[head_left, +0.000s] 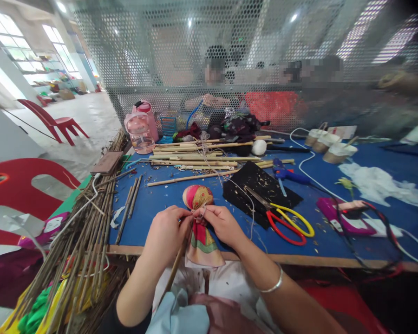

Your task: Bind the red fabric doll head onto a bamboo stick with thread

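A bundle of patterned cloth (207,248) in pink, yellow and green hangs over the table's front edge, gathered at a neck below a rounded top (198,196). My left hand (169,227) pinches this neck from the left, its fingertips closed. From the right, my right hand (223,223) pinches at the same spot, where a thin string seems to be. A thin brown stick (174,271) slants down from the neck toward my lap, beneath my left hand. What exactly lies between the fingertips is partly hidden.
Red and yellow scissors (289,223) lie on black cloth (261,185) at right. Bamboo sticks (198,162), a white yarn ball (259,147) and a blue glue gun (289,174) lie farther back. Long twigs (87,236) lean at left. A perforated screen (167,51) stands behind.
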Demonstrator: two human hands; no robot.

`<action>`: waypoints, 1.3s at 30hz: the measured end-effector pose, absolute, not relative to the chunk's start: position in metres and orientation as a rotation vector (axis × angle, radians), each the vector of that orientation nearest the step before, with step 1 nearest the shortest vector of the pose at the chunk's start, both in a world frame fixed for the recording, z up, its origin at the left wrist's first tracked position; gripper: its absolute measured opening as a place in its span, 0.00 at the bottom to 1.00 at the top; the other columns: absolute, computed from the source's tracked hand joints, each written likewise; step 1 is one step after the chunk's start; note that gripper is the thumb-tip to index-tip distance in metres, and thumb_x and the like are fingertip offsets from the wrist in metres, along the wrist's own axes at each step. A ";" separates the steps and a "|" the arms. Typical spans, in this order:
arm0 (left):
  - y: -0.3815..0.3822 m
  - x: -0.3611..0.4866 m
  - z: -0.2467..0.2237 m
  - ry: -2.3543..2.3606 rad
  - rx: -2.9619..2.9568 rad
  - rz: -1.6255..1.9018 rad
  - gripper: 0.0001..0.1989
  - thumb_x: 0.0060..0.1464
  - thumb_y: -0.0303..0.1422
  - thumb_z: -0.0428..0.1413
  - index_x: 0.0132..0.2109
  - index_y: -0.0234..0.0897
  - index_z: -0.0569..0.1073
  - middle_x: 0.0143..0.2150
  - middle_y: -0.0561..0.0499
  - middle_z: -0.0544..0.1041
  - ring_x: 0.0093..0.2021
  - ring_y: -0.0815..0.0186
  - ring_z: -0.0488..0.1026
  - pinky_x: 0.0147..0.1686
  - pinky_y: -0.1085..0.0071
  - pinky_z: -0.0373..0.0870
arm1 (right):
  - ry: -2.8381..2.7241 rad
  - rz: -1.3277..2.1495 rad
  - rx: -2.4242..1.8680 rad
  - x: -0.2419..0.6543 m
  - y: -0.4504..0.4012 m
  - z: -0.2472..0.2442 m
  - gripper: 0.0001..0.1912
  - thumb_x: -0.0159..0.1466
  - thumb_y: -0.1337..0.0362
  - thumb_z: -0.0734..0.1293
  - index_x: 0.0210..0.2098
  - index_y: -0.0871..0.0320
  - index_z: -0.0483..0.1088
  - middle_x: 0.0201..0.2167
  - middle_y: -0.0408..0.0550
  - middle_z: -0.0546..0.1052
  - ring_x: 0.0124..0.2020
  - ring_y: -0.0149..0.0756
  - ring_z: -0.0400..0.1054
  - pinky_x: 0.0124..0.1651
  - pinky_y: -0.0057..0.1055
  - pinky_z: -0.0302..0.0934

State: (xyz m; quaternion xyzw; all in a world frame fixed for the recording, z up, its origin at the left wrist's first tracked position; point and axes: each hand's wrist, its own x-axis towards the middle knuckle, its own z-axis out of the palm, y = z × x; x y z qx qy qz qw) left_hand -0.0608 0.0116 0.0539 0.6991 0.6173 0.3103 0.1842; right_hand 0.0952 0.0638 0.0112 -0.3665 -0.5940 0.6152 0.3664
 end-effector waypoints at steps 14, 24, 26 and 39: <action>0.028 -0.059 0.032 1.301 1.568 1.204 0.14 0.53 0.25 0.50 0.46 0.36 0.74 0.42 0.46 0.78 0.41 0.64 0.74 0.44 0.69 0.70 | -1.516 1.438 -0.870 0.094 0.063 0.014 0.12 0.60 0.58 0.63 0.31 0.60 0.71 0.23 0.43 0.72 0.24 0.27 0.63 0.29 0.25 0.59; 0.032 -0.065 0.030 1.447 1.548 1.165 0.11 0.53 0.32 0.52 0.39 0.35 0.77 0.35 0.47 0.79 0.34 0.64 0.74 0.37 0.71 0.69 | -1.303 1.500 -0.835 0.097 0.065 0.021 0.09 0.54 0.64 0.66 0.35 0.58 0.68 0.20 0.38 0.67 0.20 0.26 0.58 0.25 0.24 0.54; 0.032 -0.068 0.027 1.466 1.446 1.196 0.12 0.54 0.34 0.52 0.40 0.33 0.77 0.33 0.48 0.79 0.31 0.65 0.73 0.33 0.72 0.69 | -1.238 1.532 -0.797 0.096 0.067 0.024 0.10 0.53 0.65 0.65 0.36 0.58 0.66 0.19 0.36 0.65 0.19 0.25 0.56 0.24 0.23 0.52; 0.034 -0.070 0.024 1.354 1.417 1.184 0.13 0.52 0.40 0.56 0.33 0.34 0.77 0.26 0.52 0.75 0.27 0.69 0.69 0.29 0.75 0.65 | -1.518 1.035 -0.819 0.086 0.054 0.032 0.16 0.60 0.65 0.62 0.49 0.54 0.65 0.39 0.48 0.72 0.34 0.31 0.66 0.37 0.28 0.62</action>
